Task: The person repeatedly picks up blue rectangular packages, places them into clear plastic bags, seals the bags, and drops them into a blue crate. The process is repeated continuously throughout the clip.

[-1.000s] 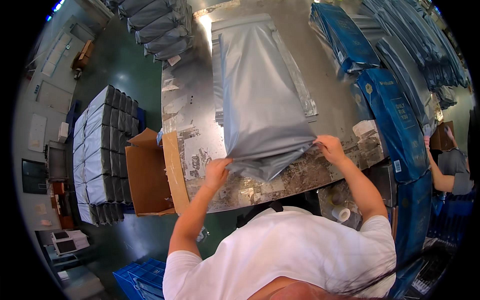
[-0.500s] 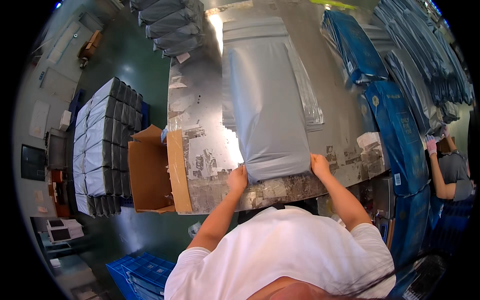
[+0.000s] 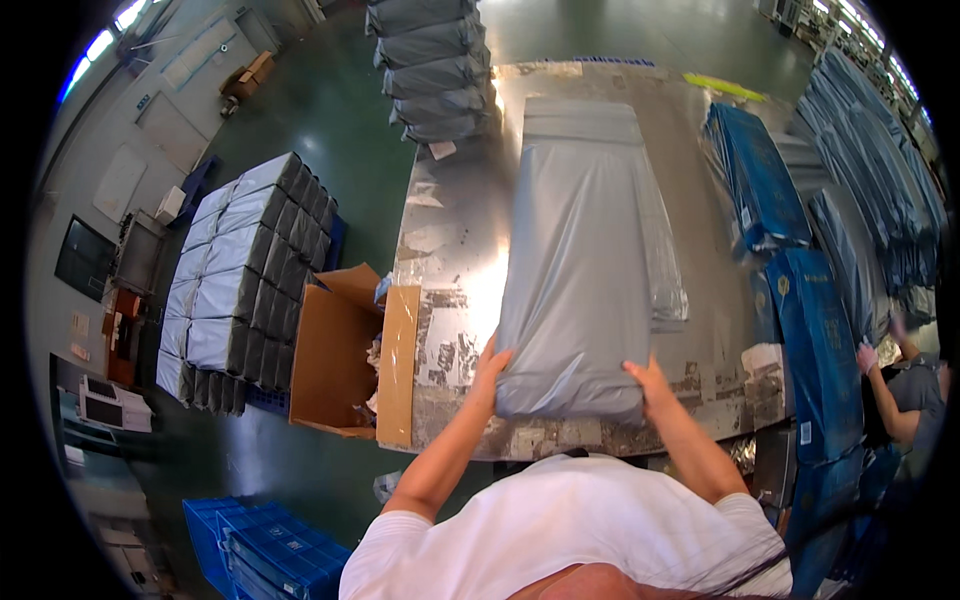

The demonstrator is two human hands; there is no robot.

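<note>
A long grey plastic-wrapped package lies lengthwise on the metal-topped table in front of me. My left hand is closed on its near left side, thumb over the top edge. On the near right side my right hand grips likewise, its thumb pressed on the plastic; the fingers of both hands are partly hidden. A crease crosses the package near its close end. From beneath its right side sticks out a flat, shiny plastic bag.
Blue printed packages and a heap of grey bags line the right side, near a co-worker's arm. An open cardboard box stands left of the worn table. Beyond are stacked grey bundles and blue crates.
Both hands have gone from pinching the near corners to gripping the package's sides, thumbs on top. The near end now shows a crease. The whole view has shifted.
</note>
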